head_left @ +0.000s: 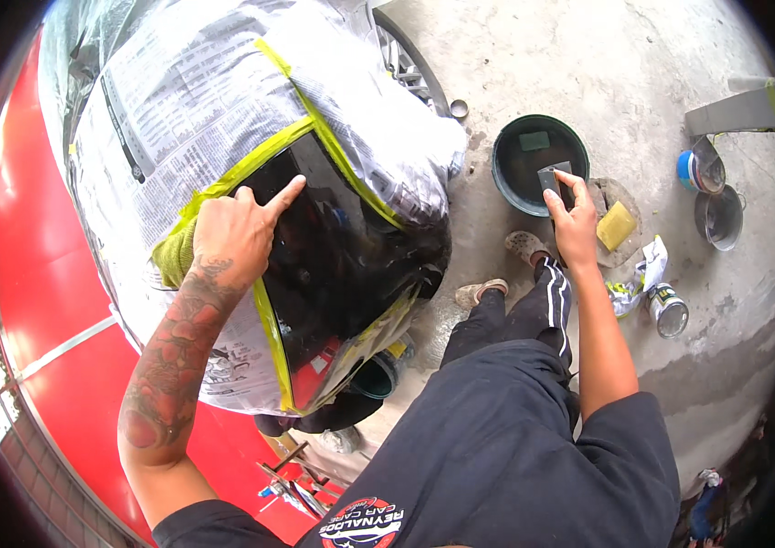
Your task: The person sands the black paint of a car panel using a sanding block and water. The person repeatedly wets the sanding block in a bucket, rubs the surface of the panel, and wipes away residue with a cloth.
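My left hand (240, 228) is over a glossy black car panel (324, 237), index finger stretched out at its upper part and the other fingers curled. Whether the fingertip touches the surface I cannot tell. Yellow-green masking tape (310, 105) and newspaper (187, 100) surround the panel. A folded olive cloth (175, 255) lies by my left wrist. Between thumb and fingers, my right hand (574, 222) pinches a small dark grey piece of sandpaper (548, 177). It is above the near rim of a dark basin (500, 173) of water, where a green rectangular block (534, 141) shows.
Right of the basin sits a yellow sponge (616, 226). Cans (668, 310), a crumpled cloth (650, 267) and a metal pot (719, 217) stand farther right on the concrete floor (588, 55). A red surface (63, 265) runs along the left. Another bucket (374, 376) is below the panel.
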`<state>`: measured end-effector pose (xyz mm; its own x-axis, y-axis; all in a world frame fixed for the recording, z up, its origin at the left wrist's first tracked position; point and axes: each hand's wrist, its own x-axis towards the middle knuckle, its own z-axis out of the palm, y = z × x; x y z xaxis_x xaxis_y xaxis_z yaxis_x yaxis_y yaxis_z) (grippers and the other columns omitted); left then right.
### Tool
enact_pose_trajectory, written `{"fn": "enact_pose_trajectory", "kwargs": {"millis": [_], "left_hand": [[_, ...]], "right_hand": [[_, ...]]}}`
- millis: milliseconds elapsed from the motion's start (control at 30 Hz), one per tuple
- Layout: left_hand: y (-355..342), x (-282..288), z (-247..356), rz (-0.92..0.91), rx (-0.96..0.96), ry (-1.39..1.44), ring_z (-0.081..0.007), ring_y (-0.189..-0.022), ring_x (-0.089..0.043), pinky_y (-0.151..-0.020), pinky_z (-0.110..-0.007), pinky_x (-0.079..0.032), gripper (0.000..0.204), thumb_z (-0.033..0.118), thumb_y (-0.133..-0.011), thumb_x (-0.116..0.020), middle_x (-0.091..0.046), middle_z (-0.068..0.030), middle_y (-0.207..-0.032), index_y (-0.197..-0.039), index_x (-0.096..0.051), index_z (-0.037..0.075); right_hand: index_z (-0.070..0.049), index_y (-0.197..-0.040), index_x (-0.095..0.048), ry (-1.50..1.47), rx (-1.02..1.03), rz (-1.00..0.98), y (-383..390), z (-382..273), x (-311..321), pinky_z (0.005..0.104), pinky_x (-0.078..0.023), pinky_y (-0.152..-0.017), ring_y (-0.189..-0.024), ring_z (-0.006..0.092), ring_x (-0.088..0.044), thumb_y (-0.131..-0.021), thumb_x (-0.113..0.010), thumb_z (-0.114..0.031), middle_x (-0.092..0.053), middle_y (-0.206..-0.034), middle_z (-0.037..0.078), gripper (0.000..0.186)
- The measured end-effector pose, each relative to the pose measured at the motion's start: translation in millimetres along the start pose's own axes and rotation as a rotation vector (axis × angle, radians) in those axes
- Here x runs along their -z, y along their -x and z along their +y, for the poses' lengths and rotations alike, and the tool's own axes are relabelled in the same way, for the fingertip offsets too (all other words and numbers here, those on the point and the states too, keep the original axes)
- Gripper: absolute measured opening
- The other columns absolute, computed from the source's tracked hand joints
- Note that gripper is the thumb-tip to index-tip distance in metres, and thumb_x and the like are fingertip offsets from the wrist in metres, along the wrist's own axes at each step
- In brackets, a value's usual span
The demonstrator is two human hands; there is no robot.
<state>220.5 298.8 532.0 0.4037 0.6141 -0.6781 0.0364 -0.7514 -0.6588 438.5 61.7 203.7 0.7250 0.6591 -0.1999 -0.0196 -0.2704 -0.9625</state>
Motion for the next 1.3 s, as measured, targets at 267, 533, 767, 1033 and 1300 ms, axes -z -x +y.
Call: {"fn": "enact_pose_trajectory", "kwargs": {"millis": [267,533,767,1033,1300], "left_hand": [[-22,10,-19,-0.044,0.08,0.043,-0.0277,-0.079,-0.073,-0.07,-0.042,-0.058,0.099,0.017,-0.086,-0.072,-0.071,-0.0113,-0.091,-0.165,-0.017,0.039],[-13,12,-18,-0.037,0.089,0.078,-0.0289,-0.08,-0.074,-0.071,-0.045,-0.059,0.095,0.019,-0.087,-0.071,-0.072,-0.0119,-0.091,-0.165,-0.02,0.039],[3,6,-11,-0.034,0.047,0.069,-0.0274,-0.078,-0.072,-0.069,-0.044,-0.057,0.091,0.021,-0.087,-0.072,-0.069,-0.0106,-0.091,-0.163,-0.026,0.039],[-13,17,-25,-0.018,0.068,0.103,-0.0289,-0.076,-0.073,-0.068,-0.043,-0.058,0.091,0.019,-0.084,-0.071,-0.072,-0.0115,-0.083,-0.164,-0.028,0.032],[18,2,-4,-0.043,0.072,0.217,-0.0274,-0.078,-0.072,-0.069,-0.043,-0.057,0.089,0.021,-0.084,-0.073,-0.071,-0.0106,-0.088,-0.162,-0.033,0.031]], "right_hand": [[0.001,-0.125,-0.066,0.019,0.017,-0.026,0,-2,-4,0.0374,-0.047,-0.104,-0.12,0.0284,-0.065,-0.093,-0.071,-0.015,-0.069,-0.125,0.017,0.036],[0.0,-0.124,-0.066,0.027,0.022,-0.014,4,4,-4,0.0375,-0.047,-0.104,-0.119,0.0288,-0.065,-0.093,-0.071,-0.014,-0.069,-0.124,0.017,0.035],[0.0,-0.125,-0.066,0.041,0.03,-0.003,9,9,2,0.0371,-0.048,-0.103,-0.117,0.0282,-0.066,-0.093,-0.07,-0.015,-0.07,-0.122,0.016,0.035],[-0.002,-0.125,-0.066,-0.022,0.007,-0.058,3,-4,-21,0.0361,-0.049,-0.099,-0.113,0.0269,-0.068,-0.093,-0.07,-0.015,-0.071,-0.12,0.016,0.034],[-0.003,-0.123,-0.067,-0.054,0.288,-0.211,7,-85,-105,0.0362,-0.049,-0.099,-0.112,0.028,-0.066,-0.088,-0.07,-0.009,-0.069,-0.118,0.016,0.036]]}}
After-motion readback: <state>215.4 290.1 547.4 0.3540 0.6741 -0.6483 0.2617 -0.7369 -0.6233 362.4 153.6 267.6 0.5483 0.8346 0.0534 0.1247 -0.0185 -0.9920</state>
